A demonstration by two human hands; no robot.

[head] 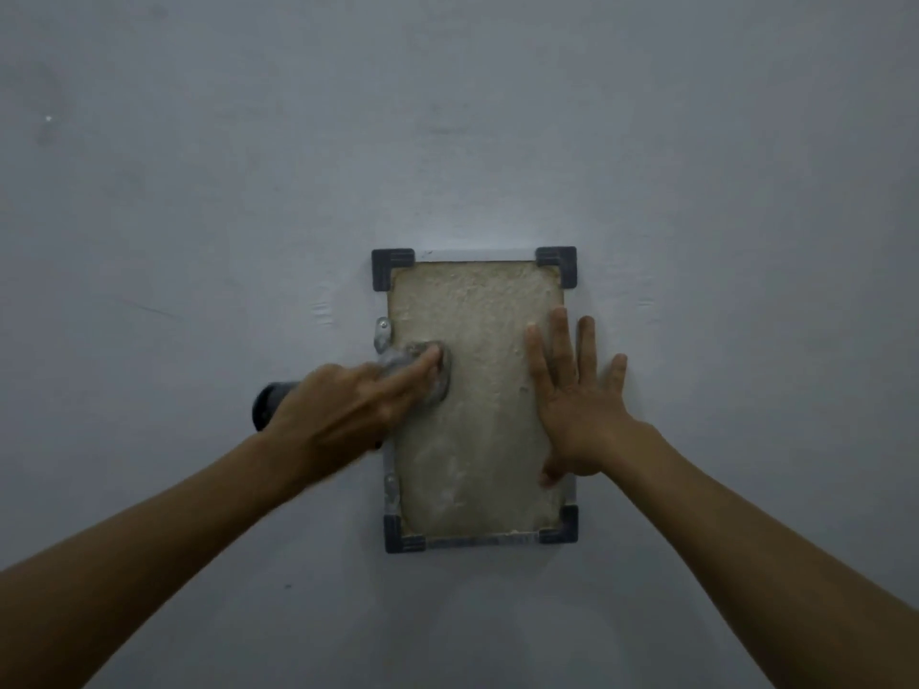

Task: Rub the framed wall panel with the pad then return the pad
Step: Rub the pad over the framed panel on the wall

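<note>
A framed panel (477, 400) hangs on the grey wall, its face rough and beige, with dark corner brackets and a thin metal rim. My left hand (348, 405) presses a grey pad (437, 375) against the panel's left side, with the index finger stretched over the pad. The other fingers are blurred. My right hand (577, 390) lies flat with fingers spread on the panel's right edge, partly on the wall.
A dark round object (268, 402) sticks out from the wall just left of my left hand. Small metal clips (382, 335) sit on the frame's left rim. The wall (447, 116) around the panel is bare grey.
</note>
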